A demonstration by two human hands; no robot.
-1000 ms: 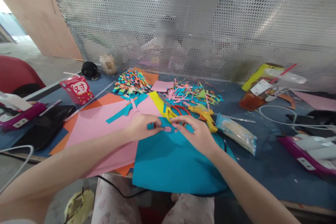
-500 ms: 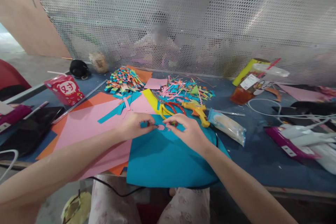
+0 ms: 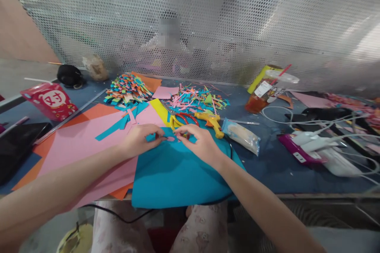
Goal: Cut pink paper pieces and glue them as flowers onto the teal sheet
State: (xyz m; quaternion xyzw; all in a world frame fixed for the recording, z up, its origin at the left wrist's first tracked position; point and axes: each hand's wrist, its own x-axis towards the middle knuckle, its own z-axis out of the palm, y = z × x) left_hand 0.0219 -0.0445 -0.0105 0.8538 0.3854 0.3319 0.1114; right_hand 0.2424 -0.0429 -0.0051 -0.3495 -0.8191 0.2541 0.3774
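My left hand (image 3: 137, 140) and my right hand (image 3: 198, 143) meet over the far end of a teal paper sheet (image 3: 175, 176) lying at the table's near edge. Between their fingertips sits a small pink paper flower (image 3: 170, 139), pinched from both sides. A large pink sheet (image 3: 86, 146) on orange paper lies under my left forearm. Just beyond my fingers are scissors with red and yellow handles (image 3: 181, 119) and a yellow glue gun (image 3: 209, 120).
Heaps of coloured paper scraps (image 3: 127, 89) and strips (image 3: 196, 99) lie farther back. A red drink carton (image 3: 50, 100) and a dark tablet (image 3: 14, 146) are at left. A plastic packet (image 3: 241, 135), white cables and magenta tools (image 3: 299, 149) are at right. A perforated metal screen (image 3: 225, 23) backs the table.
The view has swung to the right, so everything sits farther left in the frame. Both hands stay together on the small pink flower over the teal sheet.
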